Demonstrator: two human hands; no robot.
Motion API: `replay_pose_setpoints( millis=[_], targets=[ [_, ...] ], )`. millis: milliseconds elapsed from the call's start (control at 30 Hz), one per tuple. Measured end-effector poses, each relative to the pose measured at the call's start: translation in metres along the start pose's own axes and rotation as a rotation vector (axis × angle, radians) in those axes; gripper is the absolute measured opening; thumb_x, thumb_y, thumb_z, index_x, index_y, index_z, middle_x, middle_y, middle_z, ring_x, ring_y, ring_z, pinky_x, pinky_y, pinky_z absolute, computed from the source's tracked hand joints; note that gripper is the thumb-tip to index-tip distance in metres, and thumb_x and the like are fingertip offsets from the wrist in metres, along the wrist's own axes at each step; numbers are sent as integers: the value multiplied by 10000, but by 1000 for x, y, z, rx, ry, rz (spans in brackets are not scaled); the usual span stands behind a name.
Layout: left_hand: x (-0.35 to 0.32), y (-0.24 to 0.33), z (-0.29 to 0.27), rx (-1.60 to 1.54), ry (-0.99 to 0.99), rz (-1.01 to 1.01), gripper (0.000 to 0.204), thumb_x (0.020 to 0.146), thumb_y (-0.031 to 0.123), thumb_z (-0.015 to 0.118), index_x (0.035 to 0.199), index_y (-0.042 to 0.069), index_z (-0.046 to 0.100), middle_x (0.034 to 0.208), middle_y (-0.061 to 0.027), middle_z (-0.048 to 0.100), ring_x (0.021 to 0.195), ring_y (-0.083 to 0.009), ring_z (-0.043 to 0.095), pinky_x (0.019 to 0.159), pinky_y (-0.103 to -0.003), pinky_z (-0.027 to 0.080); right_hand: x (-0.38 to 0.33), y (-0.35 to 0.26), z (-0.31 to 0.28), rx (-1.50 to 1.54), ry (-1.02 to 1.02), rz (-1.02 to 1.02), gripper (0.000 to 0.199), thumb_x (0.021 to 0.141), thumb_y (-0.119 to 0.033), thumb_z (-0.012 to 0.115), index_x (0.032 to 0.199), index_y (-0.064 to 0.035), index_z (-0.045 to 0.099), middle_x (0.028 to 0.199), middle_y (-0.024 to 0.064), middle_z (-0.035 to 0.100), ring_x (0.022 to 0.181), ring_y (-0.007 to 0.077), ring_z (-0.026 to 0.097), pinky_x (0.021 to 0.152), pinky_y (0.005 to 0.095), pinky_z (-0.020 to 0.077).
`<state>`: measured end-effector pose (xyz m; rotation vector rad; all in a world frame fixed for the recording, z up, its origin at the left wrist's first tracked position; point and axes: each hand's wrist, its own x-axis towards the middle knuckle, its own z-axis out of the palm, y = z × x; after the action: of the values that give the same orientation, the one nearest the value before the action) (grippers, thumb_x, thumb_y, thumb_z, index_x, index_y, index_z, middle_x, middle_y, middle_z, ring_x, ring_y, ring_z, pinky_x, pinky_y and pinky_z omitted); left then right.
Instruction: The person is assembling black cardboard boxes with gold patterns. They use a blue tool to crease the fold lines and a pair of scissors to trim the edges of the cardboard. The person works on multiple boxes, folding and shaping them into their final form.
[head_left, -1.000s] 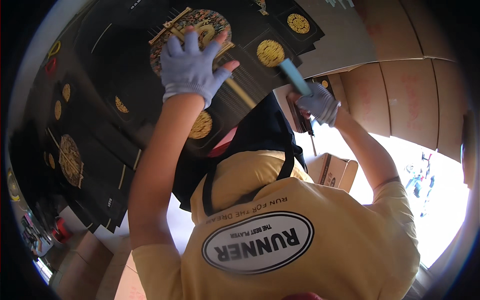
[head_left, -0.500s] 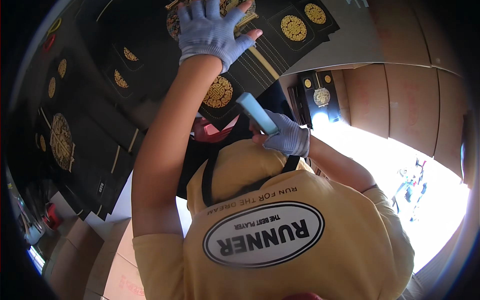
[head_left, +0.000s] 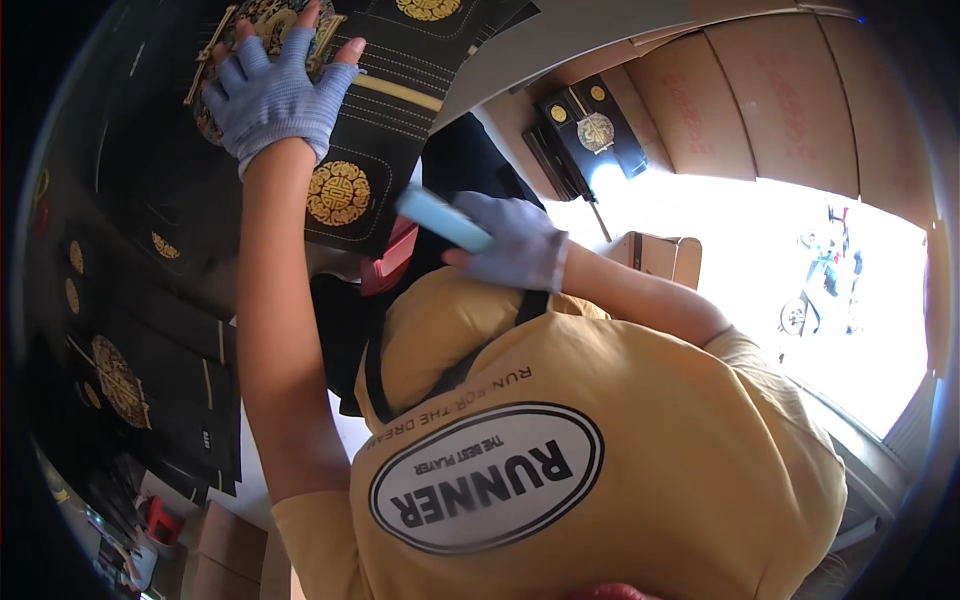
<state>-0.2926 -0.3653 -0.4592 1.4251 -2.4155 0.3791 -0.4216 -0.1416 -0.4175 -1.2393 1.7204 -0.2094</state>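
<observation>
Under the splayed left grip lies a gold-patterned black sheet; the right grip clasps a blue bar.

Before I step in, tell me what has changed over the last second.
The right hand has swung inward, from out at the person's right side to the front of the yellow shirt, carrying the blue bar with it. The camera view has shifted too. Nothing was visibly picked up or let go. The left hand stays spread on the black sheet.

Lettered oval on yellow shirt; faint red print on cartons.
</observation>
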Motion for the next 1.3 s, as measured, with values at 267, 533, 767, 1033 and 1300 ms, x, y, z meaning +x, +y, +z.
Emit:
replay_pose_setpoints(
  millis=[267,533,767,1033,1300],
  targets=[
    [8,33,-20,-97,-47,-317,584,869,639,244,1342,328,392,1439,-194,258,1302,-402,253,1056,-551,156,-2,-4,-10,1475,-74,-302,476,787,-191,624,1158,34,429,975,134,564,987,285,579,873,368,468],
    [-2,-6,-65,-44,-81,502,494,805,411,575,1272,282,480,1373,-108,358,1245,-323,357,990,-494,328,51,29,-173,1376,445,-529,334,831,-219,528,1079,-1,479,1066,197,580,1076,312,550,863,386,487],
    [39,-4,-8,-73,-83,180,579,870,573,354,1378,297,323,1461,-60,261,1332,-302,258,1039,-543,225,11,24,-127,746,408,-535,292,742,-108,614,1007,-15,531,833,60,570,815,141,542,708,278,450],
    [46,3,-2,33,-185,-195,833,756,804,209,1421,303,234,1496,-95,172,1374,-285,158,1061,-520,155,18,77,-45,937,164,-90,359,714,-73,663,1039,-30,516,866,42,543,764,131,546,679,266,459],
    [45,3,-2,13,-142,-192,825,756,801,232,1411,300,270,1482,-101,211,1364,-286,186,1064,-509,151,26,78,-58,973,153,-118,363,718,-147,691,1019,-27,528,791,44,545,753,136,549,694,270,453]
  ],
)
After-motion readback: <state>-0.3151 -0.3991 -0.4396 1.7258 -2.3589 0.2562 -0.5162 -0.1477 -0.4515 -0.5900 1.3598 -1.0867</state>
